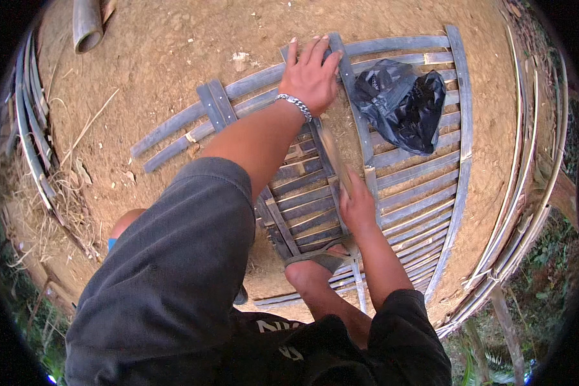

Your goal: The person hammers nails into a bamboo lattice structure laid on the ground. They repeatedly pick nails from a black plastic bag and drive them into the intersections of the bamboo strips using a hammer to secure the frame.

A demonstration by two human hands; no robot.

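A slatted panel [424,170] of split, dark-grey bamboo strips lies on the ground in front of me. My left hand [312,77] rests palm down on its far edge, fingers spread over the ends of the strips beside a long upright strip [354,96]. Closed round a wooden stick-like handle [333,151] is my right hand [359,204], over the middle of the panel. The handle is blurred and points up toward my left wrist; I cannot make out a head on it. A crumpled black plastic bag [402,106] sits on the slats to the right.
My sandalled foot [312,273] stands on the near part of the panel. Short crosspieces [217,103] with small bright dots lie across the left strips. A bamboo tube [87,26] lies at the far left. Long bent strips [35,122] and a bamboo edging [527,212] flank the dirt.
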